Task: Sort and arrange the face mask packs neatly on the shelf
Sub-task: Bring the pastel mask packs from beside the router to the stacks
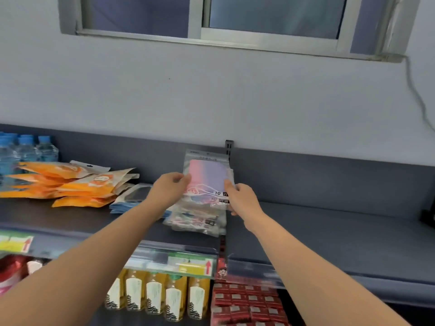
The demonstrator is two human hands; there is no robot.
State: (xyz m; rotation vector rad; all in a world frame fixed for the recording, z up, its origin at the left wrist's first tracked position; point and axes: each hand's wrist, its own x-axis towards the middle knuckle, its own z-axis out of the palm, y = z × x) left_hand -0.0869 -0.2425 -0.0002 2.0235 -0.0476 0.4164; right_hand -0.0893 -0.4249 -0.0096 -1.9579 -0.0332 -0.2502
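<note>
One wide-angle head view, no second view to overlap. It looks forward and slightly down from in front of the shelf (329, 234), within arm's reach. The wall (211, 95) fills 12 o'clock, with the window (270, 17) at the top edge and bottles (174, 300) at 6 o'clock.

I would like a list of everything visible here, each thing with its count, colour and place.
shelf: one, dark grey, against the wall
mask pack stack: several, clear with pink print, shelf middle
held mask pack: one, pink-to-purple, upright above the mask pack stack
orange pouches: several, orange, piled at shelf left
blue packs: few, blue, right of the orange pouches
water bottles: at least three, blue caps, far left
drink bottles: about five, yellow, lower level
red boxes: many, red, lower level right
window: one, grey frame, wall above
left hand: one, pinches the held mask pack's left edge
right hand: one, grips its right edge
</note>
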